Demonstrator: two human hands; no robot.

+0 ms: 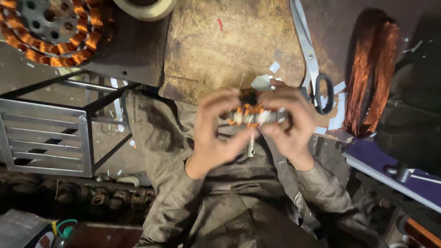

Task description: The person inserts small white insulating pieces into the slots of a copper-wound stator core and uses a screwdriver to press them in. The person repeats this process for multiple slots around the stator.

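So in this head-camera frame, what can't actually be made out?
- Small copper-wound motor part: motion blur and the fingers of both hands cover most of it; its windings' state is unclear.
- Left hand and right hand: blurred, so the exact grip is uncertain.
- Large round copper-wound stator: cut off by the top-left edge.
- Steel scissors with black handles: blade tips run off the top edge.

Dim, warm light is recorded, strongest on the table [216,50] top at centre. Deep shadow is noted along the right edge and lower corners. Both hands are softened by motion blur. A glint is seen on the scissors [312,59].
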